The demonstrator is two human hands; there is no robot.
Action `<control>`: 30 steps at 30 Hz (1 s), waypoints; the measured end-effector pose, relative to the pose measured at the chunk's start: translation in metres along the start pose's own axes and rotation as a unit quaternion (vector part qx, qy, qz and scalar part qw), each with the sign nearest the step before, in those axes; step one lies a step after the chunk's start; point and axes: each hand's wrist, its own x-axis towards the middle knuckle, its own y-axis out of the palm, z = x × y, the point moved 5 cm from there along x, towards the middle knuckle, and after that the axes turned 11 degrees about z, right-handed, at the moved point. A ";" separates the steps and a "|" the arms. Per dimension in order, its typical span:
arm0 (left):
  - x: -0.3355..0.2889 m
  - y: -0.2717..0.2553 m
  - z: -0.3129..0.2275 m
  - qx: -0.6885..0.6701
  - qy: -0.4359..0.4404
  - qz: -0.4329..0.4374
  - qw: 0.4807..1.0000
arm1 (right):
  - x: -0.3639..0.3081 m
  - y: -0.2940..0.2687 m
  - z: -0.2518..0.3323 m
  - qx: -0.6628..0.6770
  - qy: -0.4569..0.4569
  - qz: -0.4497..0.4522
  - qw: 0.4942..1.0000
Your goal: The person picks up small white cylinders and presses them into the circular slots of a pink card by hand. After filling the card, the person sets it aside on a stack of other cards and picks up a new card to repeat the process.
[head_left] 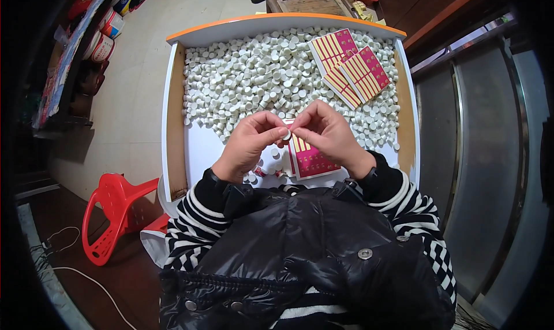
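The left hand (245, 146) pinched a small white disc (287, 135) between thumb and finger, above a magenta-and-yellow sheet (316, 165) in the orange-rimmed tray (283, 21). The right hand (333, 136) met it there — fingertips closed together just beside the disc (anything between them was too small to tell). Beyond lay heaped white pieces (248, 76) — more sheets (365, 75) on top.

Beyond the red chair (119, 211), pale floor (135, 87) runs alongside a dark, cluttered shelf (68, 64); a white cable (99, 281) curves near the chair, and grey panels (485, 116) stand well to its right.
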 end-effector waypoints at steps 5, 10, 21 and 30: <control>-0.007 -0.026 0.017 0.336 -0.003 -0.055 0.940 | -0.001 -0.012 -0.039 0.029 0.068 -0.019 0.997; -0.015 -0.020 0.031 0.608 0.043 0.045 0.791 | -0.011 -0.016 -0.053 -0.026 0.101 -0.047 0.993; 0.011 -0.030 0.008 0.755 0.092 -0.132 0.636 | -0.019 -0.027 -0.031 -0.315 0.037 -0.064 0.946; 0.014 -0.027 0.012 0.769 0.133 -0.142 0.610 | -0.023 -0.015 -0.028 -0.453 -0.034 -0.002 0.891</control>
